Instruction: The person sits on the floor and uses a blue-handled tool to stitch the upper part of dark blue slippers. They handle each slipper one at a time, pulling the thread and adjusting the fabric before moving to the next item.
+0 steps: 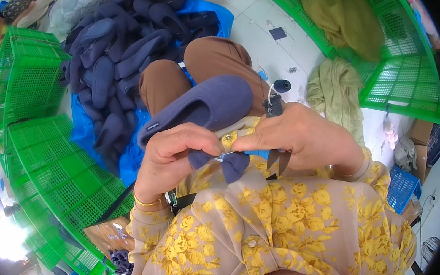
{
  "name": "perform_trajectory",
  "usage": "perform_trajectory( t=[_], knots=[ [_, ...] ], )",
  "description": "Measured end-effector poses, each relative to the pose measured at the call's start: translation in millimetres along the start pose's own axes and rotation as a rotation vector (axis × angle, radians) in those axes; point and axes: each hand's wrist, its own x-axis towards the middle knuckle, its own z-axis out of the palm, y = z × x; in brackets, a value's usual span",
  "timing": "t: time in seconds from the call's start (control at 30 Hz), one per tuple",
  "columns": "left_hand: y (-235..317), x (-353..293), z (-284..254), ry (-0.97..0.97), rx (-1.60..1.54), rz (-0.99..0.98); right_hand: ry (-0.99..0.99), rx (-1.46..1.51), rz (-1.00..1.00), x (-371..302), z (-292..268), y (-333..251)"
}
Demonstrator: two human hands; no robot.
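Observation:
In front of my chest, my left hand (175, 154) pinches a small dark blue fabric bow (235, 168). The thumb of my right hand (302, 132) meets the bow's middle, where a thin pale strand or pin shows; which one I cannot tell. Tucked in that same hand is a pair of thread snips (274, 108), its dark grip above the fingers and its blades below them. A dark blue slipper (232, 100) lies across my lap, just beyond both hands. Close to the grip sits a small spool of dark thread (281, 86).
A big heap of dark blue slippers (104, 77) lies on a blue sheet (223, 17) beyond my knees. Green plastic crates (65, 183) line the left; another green crate (402, 85) at right holds olive cloth (340, 16). Pale green cloth (334, 94) hangs beside it. People are at the far left.

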Motion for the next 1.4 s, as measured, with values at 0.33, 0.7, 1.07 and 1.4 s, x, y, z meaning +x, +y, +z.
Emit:
perform_trajectory(
  t=[0.33, 0.7, 1.07, 1.4],
  knots=[
    [1, 1, -1, -0.035, 0.030, 0.013, -0.028, -0.057, -0.019, 1, -3, -6],
    [5, 1, -2, -0.058, 0.056, 0.010, -0.064, -0.099, -0.047, 4, -6, -10],
    [4, 1, -1, -0.081, 0.032, -0.041, -0.157, -0.122, -0.051, 7, -7, -12],
    [-1, -8, 9, 0.035, -0.040, -0.167, -0.100, 0.041, -0.046, 6, 7, 1]
  ],
)
